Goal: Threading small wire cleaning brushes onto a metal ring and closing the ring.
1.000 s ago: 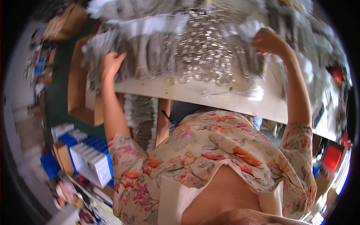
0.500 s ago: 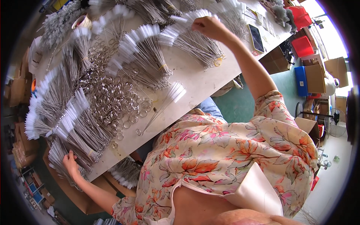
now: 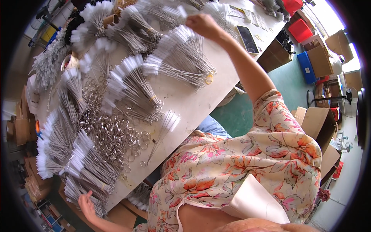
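Bundles of thin wire brushes with white bristle heads and looped ends cover the table. At the far side, my right hand is closed, knuckles up, over the far end of a fanned brush bundle. Anything inside its fingers is hidden. At the near left edge, my left hand has its fingers apart, beside a brush bundle and holding nothing visible. A heap of metal rings lies between the bundles. A few loose brushes lie near the table's front edge.
A phone lies on the table at the far right. A tape roll stands at the left among more bundles. Cardboard boxes, a blue bin and red bins stand on the right.
The whole view has shifted, so the table sits lower and further left. My right hand has moved farther across the bundle, away from its looped ends. My left hand has drawn slightly off its bundle.
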`<state>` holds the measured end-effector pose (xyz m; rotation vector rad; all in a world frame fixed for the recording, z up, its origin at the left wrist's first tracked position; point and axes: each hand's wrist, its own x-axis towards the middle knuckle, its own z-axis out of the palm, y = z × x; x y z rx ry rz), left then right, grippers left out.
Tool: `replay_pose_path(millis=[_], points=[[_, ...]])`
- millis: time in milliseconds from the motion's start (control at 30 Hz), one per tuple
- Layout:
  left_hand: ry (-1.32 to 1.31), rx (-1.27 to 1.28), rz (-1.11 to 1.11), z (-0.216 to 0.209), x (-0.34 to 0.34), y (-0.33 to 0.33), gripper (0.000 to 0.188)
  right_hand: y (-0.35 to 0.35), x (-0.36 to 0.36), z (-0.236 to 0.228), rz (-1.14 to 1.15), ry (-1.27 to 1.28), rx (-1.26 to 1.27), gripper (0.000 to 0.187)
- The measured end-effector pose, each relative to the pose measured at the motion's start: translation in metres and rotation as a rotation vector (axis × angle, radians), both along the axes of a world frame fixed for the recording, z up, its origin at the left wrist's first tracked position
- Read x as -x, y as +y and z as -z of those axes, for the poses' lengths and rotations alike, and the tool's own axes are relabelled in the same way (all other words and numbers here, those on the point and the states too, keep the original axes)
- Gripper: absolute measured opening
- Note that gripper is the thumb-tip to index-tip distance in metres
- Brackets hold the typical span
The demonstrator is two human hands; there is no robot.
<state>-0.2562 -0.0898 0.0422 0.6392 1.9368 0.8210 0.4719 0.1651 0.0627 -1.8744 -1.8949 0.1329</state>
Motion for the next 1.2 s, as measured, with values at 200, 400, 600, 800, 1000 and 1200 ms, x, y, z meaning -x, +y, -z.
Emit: replay_pose_path(millis=[200, 400, 600, 800, 1000, 1200], points=[[0.281, -0.133, -0.122, -0.042, -0.058, -0.024, 0.01, 0.048, -0.121, 0.046, 0.285, -0.075, 0.008, 0.025], [0.232, -0.438, -0.128, -0.039, -0.119, 0.004, 0.028, 0.06, -0.157, 0.076, 0.247, -0.073, 0.124, 0.028], [-0.25, -0.652, -0.016, -0.047, -0.178, 0.048, 0.029, 0.05, -0.135, 0.006, 0.211, 0.066, -0.384, 0.026], [-0.145, -0.766, 0.344, -0.051, -0.325, 0.093, 0.026, -0.046, 0.101, -0.046, -0.467, 1.292, -0.058, 0.026], [0.176, -1.201, 0.57, -0.022, -0.389, 0.116, 0.019, -0.128, 0.216, -0.042, -0.69, 1.1, 0.315, 0.024], [0.29, -1.457, 0.557, -0.032, -0.353, 0.093, 0.01, -0.128, 0.202, 0.002, -0.567, 1.351, 0.348, 0.029]])
